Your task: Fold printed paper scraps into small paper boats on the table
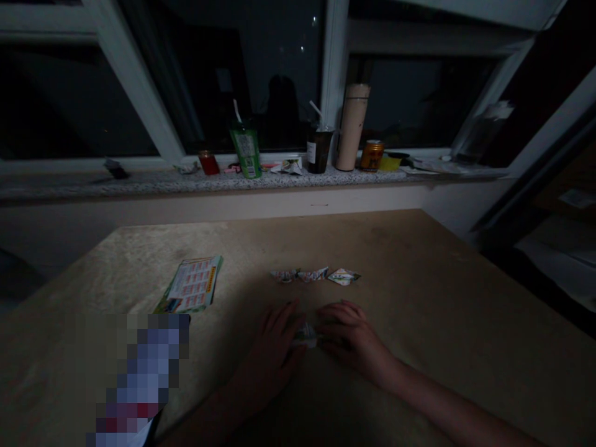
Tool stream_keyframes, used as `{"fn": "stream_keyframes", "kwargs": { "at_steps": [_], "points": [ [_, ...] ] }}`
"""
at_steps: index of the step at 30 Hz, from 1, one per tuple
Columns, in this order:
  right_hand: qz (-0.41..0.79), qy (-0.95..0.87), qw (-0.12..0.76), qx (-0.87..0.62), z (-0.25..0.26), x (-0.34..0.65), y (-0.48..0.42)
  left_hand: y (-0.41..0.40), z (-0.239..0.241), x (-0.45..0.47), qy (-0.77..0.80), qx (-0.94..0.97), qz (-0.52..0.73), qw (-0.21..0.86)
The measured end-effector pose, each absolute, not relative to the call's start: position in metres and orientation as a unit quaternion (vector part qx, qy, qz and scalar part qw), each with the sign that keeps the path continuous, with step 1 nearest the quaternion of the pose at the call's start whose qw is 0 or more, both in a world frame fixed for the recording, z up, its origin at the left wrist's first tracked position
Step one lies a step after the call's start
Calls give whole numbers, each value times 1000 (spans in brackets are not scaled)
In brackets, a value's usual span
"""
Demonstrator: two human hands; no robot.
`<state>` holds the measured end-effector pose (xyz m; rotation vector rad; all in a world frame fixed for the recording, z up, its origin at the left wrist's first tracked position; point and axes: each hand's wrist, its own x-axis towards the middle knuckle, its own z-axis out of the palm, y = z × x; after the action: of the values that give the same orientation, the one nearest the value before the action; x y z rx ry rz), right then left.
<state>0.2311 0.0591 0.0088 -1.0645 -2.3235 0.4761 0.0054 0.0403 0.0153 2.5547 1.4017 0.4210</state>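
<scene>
Between my two hands lies a small piece of folded printed paper (pixel 306 335) on the brown tabletop. My left hand (pixel 274 344) has hold of its left end, fingers bent and thumb near the front edge. On the opposite end, my right hand (pixel 354 335) grips the paper with curled fingers. Dim light and the fingers hide much of the folds. Just beyond the hands, three folded paper pieces sit in a row: a left one (pixel 285 275), a middle one (pixel 313 274) and a diamond-shaped right one (pixel 343 276).
Left of the hands lies a stack of printed leaflets (pixel 193 284), with a blurred-out device (pixel 149 366) nearer me. Along the granite sill (pixel 279 180) stand a green cup (pixel 246 149), a dark drink cup (pixel 320 149), a tall thermos (pixel 354 127) and an orange can (pixel 372 155).
</scene>
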Motion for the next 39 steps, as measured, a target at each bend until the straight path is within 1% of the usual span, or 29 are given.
{"fn": "stream_keyframes", "kwargs": {
  "at_steps": [6,11,15,23,31,39],
  "points": [
    [169,-845,304,-405,7,232,61,39,22,6,476,848,182,144],
    [178,-844,335,-378,7,233,61,37,22,6,494,838,180,147],
    [185,-843,355,-358,9,235,61,37,28,7,471,854,167,144],
    [215,-842,340,-359,11,238,67,36,35,7,387,902,136,138],
    [220,-859,326,-328,15,245,71,35,36,7,361,913,124,146],
    [219,-868,318,-312,19,248,72,43,30,-1,347,929,109,76]
  ]
}}
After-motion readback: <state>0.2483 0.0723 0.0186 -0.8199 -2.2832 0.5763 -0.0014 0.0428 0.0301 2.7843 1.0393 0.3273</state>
